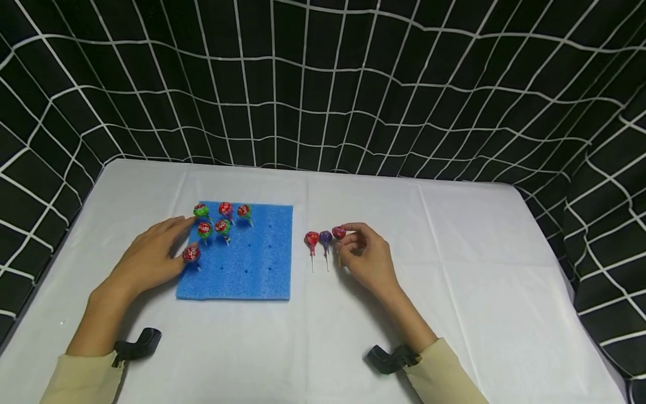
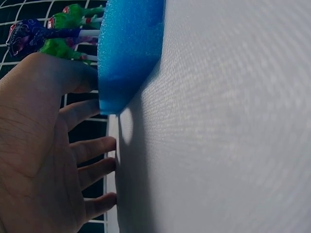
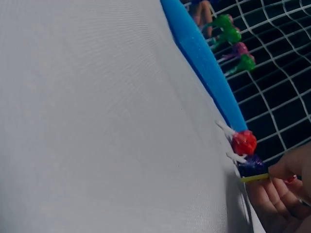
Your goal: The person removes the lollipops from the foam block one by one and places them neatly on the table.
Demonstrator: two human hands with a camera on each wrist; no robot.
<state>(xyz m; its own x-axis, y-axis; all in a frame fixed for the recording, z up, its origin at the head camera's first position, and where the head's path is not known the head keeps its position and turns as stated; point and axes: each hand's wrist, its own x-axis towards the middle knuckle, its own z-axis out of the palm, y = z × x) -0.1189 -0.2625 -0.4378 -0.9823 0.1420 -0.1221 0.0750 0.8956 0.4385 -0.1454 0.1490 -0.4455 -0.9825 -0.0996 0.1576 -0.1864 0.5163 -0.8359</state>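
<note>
A blue foam block (image 1: 257, 283) lies at the left, with several wrapped lollipops standing in its holes, among them a red-and-purple one (image 1: 191, 254) at the front left. My left hand (image 1: 151, 252) rests along the block's left edge, thumb beside that lollipop, fingers extended. In the left wrist view the thumb and a finger touch the foam side (image 2: 131, 63). Right of the block, my right hand (image 1: 370, 258) pinches a dark red lollipop (image 1: 339, 232), whose yellow stick (image 3: 254, 178) shows in the right wrist view. Next to it lie a red lollipop (image 1: 312, 239) and a purple one (image 1: 325, 238).
The block has small holes (image 1: 246, 271) to the right and front of the standing lollipops. A white cloth (image 1: 429, 235) covers the table. Black curtains with a white grid (image 1: 323, 84) stand behind and at both sides. Each wrist wears a black camera mount (image 1: 138, 345).
</note>
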